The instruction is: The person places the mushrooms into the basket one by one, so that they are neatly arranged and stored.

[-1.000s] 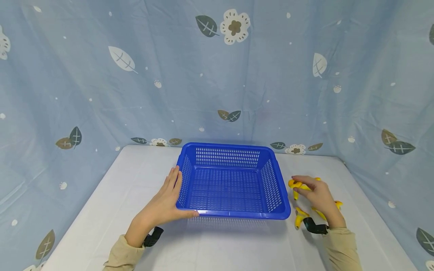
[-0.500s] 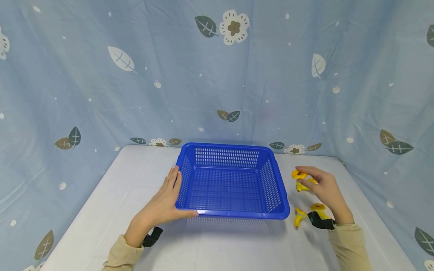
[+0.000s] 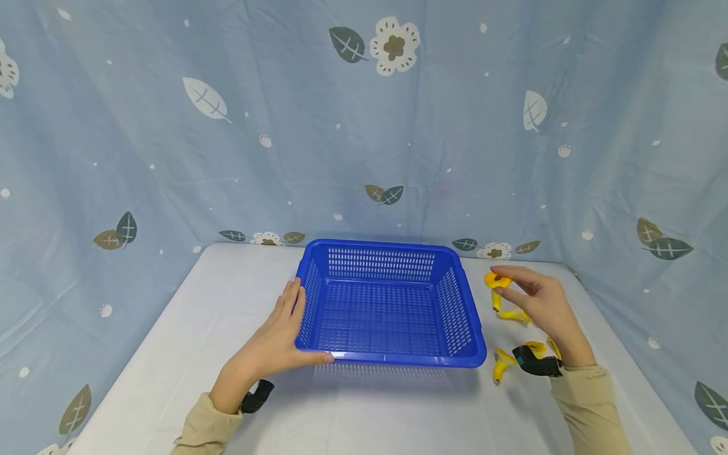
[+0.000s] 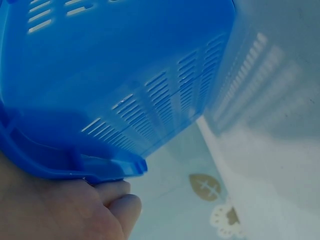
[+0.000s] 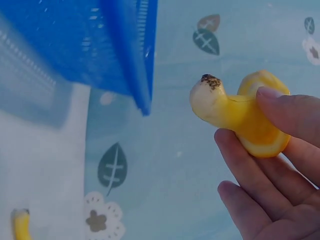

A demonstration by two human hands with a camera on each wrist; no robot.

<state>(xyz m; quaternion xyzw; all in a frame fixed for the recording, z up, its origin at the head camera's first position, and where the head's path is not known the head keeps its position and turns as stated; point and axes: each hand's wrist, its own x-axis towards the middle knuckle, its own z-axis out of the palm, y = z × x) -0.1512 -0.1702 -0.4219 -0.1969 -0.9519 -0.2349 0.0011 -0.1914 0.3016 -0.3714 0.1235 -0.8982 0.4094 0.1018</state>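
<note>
My right hand (image 3: 543, 303) pinches a yellow mushroom (image 3: 497, 280) between thumb and fingertips, right of the basket and raised over the table. In the right wrist view the mushroom (image 5: 255, 127) shows a pale stem with a dark, speckled end pointing away from the palm. My left hand (image 3: 275, 332) rests at the near left corner of a blue plastic basket (image 3: 392, 361), fingers straight along the left rim, thumb along the front rim. The left wrist view shows that hand (image 4: 65, 210) against the outside of the rim. The basket's floor is bare.
Several more yellow mushrooms lie on the white table (image 3: 398, 417) at the right: one (image 3: 514, 316) below the held one, another (image 3: 503, 365) near the basket's front corner, another (image 3: 536, 347) partly behind the right wrist. A blue patterned curtain (image 3: 364, 126) hangs behind the table.
My right hand has taken up a yellow mushroom and lifted it away from the others, farther up the table, its cap turning. My left hand and the basket stay in place.
</note>
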